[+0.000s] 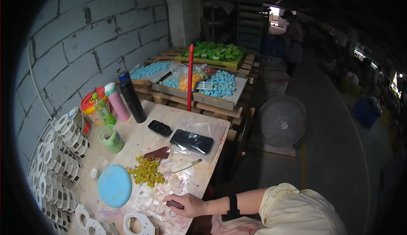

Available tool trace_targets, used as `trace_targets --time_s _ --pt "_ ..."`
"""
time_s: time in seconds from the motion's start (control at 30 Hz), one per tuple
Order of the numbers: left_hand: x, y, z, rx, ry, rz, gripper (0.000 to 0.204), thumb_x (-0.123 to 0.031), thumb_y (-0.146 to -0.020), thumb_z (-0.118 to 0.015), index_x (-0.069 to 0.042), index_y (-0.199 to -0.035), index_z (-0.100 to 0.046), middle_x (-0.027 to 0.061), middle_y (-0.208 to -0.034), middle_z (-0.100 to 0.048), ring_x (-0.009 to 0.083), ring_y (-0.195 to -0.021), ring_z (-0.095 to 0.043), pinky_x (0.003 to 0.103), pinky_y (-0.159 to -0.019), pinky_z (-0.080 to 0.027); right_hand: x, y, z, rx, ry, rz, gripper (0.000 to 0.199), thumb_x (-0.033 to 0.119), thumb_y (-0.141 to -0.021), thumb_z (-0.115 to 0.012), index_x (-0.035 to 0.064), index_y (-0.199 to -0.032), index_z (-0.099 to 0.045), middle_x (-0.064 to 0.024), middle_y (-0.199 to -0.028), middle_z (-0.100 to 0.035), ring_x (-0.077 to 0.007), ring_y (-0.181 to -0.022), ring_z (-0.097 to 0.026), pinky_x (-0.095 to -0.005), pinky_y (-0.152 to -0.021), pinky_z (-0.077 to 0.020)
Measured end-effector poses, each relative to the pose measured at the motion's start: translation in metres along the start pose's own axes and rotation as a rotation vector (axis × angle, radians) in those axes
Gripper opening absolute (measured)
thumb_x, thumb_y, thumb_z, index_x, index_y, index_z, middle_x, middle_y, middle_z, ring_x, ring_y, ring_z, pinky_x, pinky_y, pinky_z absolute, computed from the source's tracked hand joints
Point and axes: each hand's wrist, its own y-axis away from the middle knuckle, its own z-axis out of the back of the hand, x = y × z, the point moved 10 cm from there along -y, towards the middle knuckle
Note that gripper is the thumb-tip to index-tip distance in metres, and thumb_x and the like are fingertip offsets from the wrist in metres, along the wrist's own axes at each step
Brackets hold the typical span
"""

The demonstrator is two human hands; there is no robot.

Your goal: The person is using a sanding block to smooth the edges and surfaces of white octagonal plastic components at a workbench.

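My right hand [188, 205] rests low over the table [140, 190], its fingers closed on a small dark reddish-brown piece [174, 204]. What kind of thing that piece is does not show. Further up the table lies a pile of small yellow-green pieces [147, 171], with a flat dark red-brown piece [157, 153] at its far edge. A light blue round disc [115, 186] lies left of the pile. Between hand and pile, to the right, is a thin stick-like tool [183, 166]. My left hand is not in view.
White ring-shaped frames [137, 224] lie at the near edge; more stand in stacks [55, 171] at left. A green cup [111, 138], pink bottle [117, 101], black bottle [132, 99] and bagged dark case [191, 141] stand behind. Beyond are pallets with blue pieces [222, 84] and a fan [283, 122].
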Motion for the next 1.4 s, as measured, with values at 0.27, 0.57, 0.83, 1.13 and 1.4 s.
trace_targets --time_s 0.27,0.57,0.83,1.13,1.4 --pt "-0.09 0.202 0.116 -0.424 -0.271 0.374 0.077 -0.022 -0.081 -0.057 -0.004 -0.142 -0.014 0.0176 -0.142 -0.026 0.0255 -0.132 -0.024 0.038 -0.109 -0.017 0.014 -0.005 0.018 -0.085 0.015 0.045 0.029 0.003 -0.083 -0.054 0.0051 -0.112 -0.056 -0.0129 -0.085 -0.063 -0.0227 -0.074 -0.064 -0.0284 -0.066 -0.0502" --pt "-0.169 0.243 0.092 -0.667 -0.389 0.279 0.088 -0.037 -0.074 -0.065 -0.002 -0.14 -0.018 0.0165 -0.131 -0.034 0.0272 -0.123 -0.033 0.042 -0.102 -0.025 0.089 -0.041 -0.06 0.354 0.312 0.331 0.012 0.007 -0.076 -0.064 0.0075 -0.088 -0.061 -0.0094 -0.071 -0.057 -0.0261 -0.059 -0.059 -0.0321 -0.05 -0.0461" --pt "-0.188 0.297 0.0 -0.672 -0.194 0.3 0.075 -0.009 -0.071 -0.066 0.006 -0.133 -0.026 0.0171 -0.122 -0.043 0.0255 -0.116 -0.042 0.038 -0.098 -0.034 0.111 -0.04 -0.157 0.826 0.85 0.496 0.041 0.032 -0.061 -0.076 0.0052 -0.086 -0.058 -0.0107 -0.078 -0.058 -0.0267 -0.066 -0.061 -0.0339 -0.055 -0.0471" --pt "-0.147 0.297 -0.031 -0.58 0.014 0.381 0.056 -0.015 -0.078 -0.064 0.005 -0.123 -0.039 0.013 -0.113 -0.051 0.023 -0.106 -0.05 0.037 -0.093 -0.04 0.08 -0.05 -0.168 0.929 0.99 0.427 0.036 0.034 -0.066 -0.07 0.0029 -0.081 -0.062 -0.0146 -0.065 -0.061 -0.0301 -0.058 -0.061 -0.0397 -0.053 -0.0497" --pt "-0.151 0.242 -0.064 -0.41 -0.012 0.291 0.038 -0.006 -0.089 -0.046 0.008 -0.124 -0.041 0.0231 -0.118 -0.05 0.0317 -0.104 -0.053 0.04 -0.087 -0.045 0.118 -0.04 -0.159 0.679 0.731 0.565 0.031 0.023 -0.05 -0.074 0.0036 -0.07 -0.06 -0.011 -0.072 -0.058 -0.0266 -0.066 -0.061 -0.0391 -0.055 -0.0495"
